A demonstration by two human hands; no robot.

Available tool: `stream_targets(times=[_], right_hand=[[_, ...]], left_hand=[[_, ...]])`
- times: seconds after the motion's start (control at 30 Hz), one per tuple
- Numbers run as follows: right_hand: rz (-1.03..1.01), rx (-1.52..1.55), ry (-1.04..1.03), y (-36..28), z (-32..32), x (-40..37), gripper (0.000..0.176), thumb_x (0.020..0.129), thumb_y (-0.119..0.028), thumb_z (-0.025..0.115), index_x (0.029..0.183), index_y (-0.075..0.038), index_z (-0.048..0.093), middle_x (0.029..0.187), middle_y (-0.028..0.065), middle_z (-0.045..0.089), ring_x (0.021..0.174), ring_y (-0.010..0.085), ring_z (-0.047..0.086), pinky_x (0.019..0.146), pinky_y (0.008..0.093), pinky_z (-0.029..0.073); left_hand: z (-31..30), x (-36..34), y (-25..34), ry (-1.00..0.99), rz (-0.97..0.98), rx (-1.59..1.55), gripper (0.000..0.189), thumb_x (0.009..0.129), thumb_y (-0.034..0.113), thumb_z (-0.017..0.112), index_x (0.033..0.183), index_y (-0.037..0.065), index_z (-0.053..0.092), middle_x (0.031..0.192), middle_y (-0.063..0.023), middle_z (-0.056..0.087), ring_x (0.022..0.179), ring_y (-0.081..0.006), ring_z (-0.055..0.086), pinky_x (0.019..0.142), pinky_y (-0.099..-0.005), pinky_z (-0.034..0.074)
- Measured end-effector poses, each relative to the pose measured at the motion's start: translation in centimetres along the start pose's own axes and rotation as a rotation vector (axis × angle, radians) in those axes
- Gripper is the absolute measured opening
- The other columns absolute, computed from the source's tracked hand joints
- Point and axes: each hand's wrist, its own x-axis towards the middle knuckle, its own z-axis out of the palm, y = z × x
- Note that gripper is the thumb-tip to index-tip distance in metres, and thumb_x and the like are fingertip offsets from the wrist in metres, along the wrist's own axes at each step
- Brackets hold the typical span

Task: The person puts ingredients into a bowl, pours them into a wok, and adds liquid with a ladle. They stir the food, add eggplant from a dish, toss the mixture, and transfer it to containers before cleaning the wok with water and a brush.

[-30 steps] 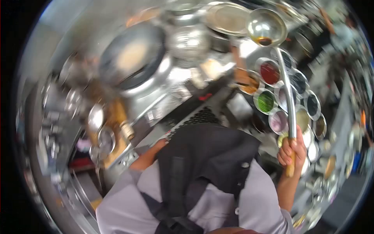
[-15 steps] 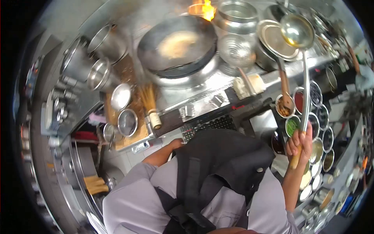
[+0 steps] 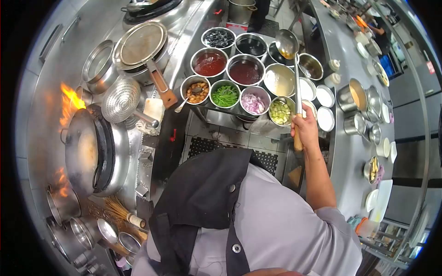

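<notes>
Ladle [image 3: 297, 85]: long steel shaft with a wooden end. Its bowl is raised over the far row of ingredient bowls and carries a little amber liquid.

Right hand [image 3: 304, 129]: the grip is wrapped tight round the ladle's wooden end, fingers closed on it. The arm reaches forward from the grey sleeve. The left hand is out of frame, so its grip cannot be told.

Under and beside the shaft:
- pale liquid bowl [image 3: 279, 79]
- chopped pale-green vegetable bowl [image 3: 281, 112], just left of the hand

Further left in the same cluster:
- sliced red onion [image 3: 254, 103]
- green beans [image 3: 225, 95]
- nuts bowl [image 3: 195, 92], with a spoon in it
- red sauce [image 3: 209, 62]
- darker red sauce [image 3: 245, 71]

Right of the hand is a steel surface [image 3: 343, 152] with small white dishes and steel cups.

Far left, well apart from the hand:
- wok [image 3: 85, 152] on its burner, with flames [image 3: 69, 102] at its rim
- perforated skimmer [image 3: 120, 100] beside the wok
- lidded pan [image 3: 140, 43] behind the skimmer

A black apron [image 3: 202, 193] covers the person's front.
</notes>
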Motion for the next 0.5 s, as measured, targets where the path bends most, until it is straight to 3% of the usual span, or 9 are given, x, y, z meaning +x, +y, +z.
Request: stream_targets(times=[0.1, 0.17, 0.27, 0.4, 0.5], right_hand=[[0.068, 0.035, 0.019, 0.5, -1.0, 0.3, 0.057, 0.089, -0.003, 0.057, 0.142, -0.004, 0.037, 0.069, 0.0059, 0.056, 0.047, 0.0133, 0.051, 0.042, 0.0266, 0.042], [0.107, 0.305, -0.030, 0.8, -1.7, 0.5, 0.052, 0.090, -0.003, 0.057, 0.138, -0.006, 0.040, 0.070, 0.0051, 0.055, 0.046, 0.0134, 0.051, 0.040, 0.0265, 0.042], [0.083, 0.454, -0.048, 0.5, -2.5, 0.5, 0.044, 0.092, -0.005, 0.055, 0.134, -0.011, 0.042, 0.070, 0.0045, 0.054, 0.045, 0.0130, 0.048, 0.038, 0.0260, 0.040], [0.064, 0.575, -0.079, -0.3, -3.7, 0.2, 0.040, 0.094, -0.007, 0.053, 0.132, -0.015, 0.043, 0.069, 0.0049, 0.053, 0.044, 0.0124, 0.047, 0.038, 0.0266, 0.039], [0.043, 0.583, -0.113, -1.0, -4.0, -0.5, 0.039, 0.095, -0.007, 0.051, 0.132, -0.015, 0.043, 0.069, 0.0055, 0.052, 0.045, 0.0125, 0.046, 0.039, 0.0274, 0.038]], left_hand=[[-1.7, 0.9, 3.9, 0.016, 0.091, -0.002, 0.044, 0.089, 0.035, 0.065, 0.116, 0.000, 0.064, 0.108, -0.0217, 0.069, 0.099, -0.0394, 0.066, 0.085, -0.0453, 0.053], [-2.2, 1.2, 5.8, 0.024, 0.133, -0.011, 0.044, 0.089, 0.035, 0.065, 0.116, 0.000, 0.064, 0.107, -0.0219, 0.069, 0.099, -0.0394, 0.066, 0.085, -0.0454, 0.053], [-2.8, 0.2, 10.0, -0.005, 0.021, -0.112, 0.040, 0.094, 0.034, 0.060, 0.115, 0.001, 0.064, 0.108, -0.0242, 0.068, 0.100, -0.0411, 0.065, 0.085, -0.0470, 0.052], [-1.5, 0.2, 7.6, -0.014, 0.022, -0.059, 0.038, 0.094, 0.033, 0.059, 0.115, 0.001, 0.064, 0.107, -0.0243, 0.068, 0.100, -0.0411, 0.065, 0.085, -0.0473, 0.052], [0.0, 0.2, 2.5, -0.020, -0.013, -0.007, 0.037, 0.095, 0.032, 0.058, 0.114, 0.001, 0.064, 0.107, -0.0243, 0.068, 0.100, -0.0411, 0.065, 0.085, -0.0475, 0.052]])
